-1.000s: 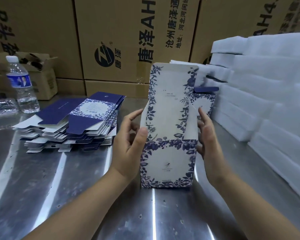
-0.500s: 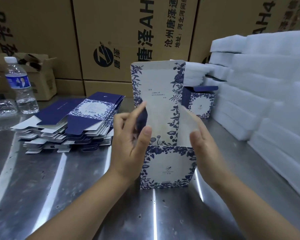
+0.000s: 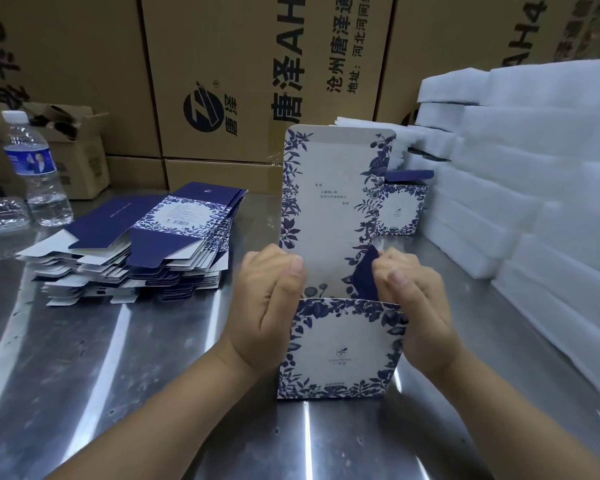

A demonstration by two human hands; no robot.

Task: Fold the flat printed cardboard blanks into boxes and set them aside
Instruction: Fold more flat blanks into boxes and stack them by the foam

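Observation:
A white box with blue floral print stands upright on the metal table, its tall lid panel still raised. My left hand grips the box's left side with fingers curled over the left side flap. My right hand holds the right side and presses a dark blue side flap inward. A stack of flat printed blanks lies to the left. One folded box stands behind, against the foam.
White foam sheets are piled high along the right. Large brown cartons wall off the back. A water bottle and a clear plastic tray stand at the far left, near a small open carton.
Both hands moved from open beside the box to closed on its sides. The side flaps are being folded inward, and the box shifted slightly toward the centre.

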